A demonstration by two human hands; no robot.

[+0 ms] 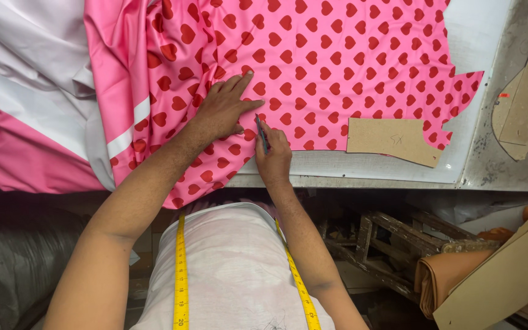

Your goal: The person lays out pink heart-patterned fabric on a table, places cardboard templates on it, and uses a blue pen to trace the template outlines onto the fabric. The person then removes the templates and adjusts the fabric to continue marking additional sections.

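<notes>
Left hand (224,110) lies flat, fingers spread, pressing the pink heart-print fabric (337,67) near the table's (490,36) front edge. Right hand (273,156), just beside it, pinches a thin dark marking tool (262,133) against the cloth. Cardboard pattern piece (392,140) rests on the fabric's front edge, rightward.

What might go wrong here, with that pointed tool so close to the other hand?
The right hand holds a slim tool right beside the left hand pressing on the heart-print cloth; a slip might nick it. The cloth is bunched at the left and hangs over the table edge, so it could shift.
</notes>
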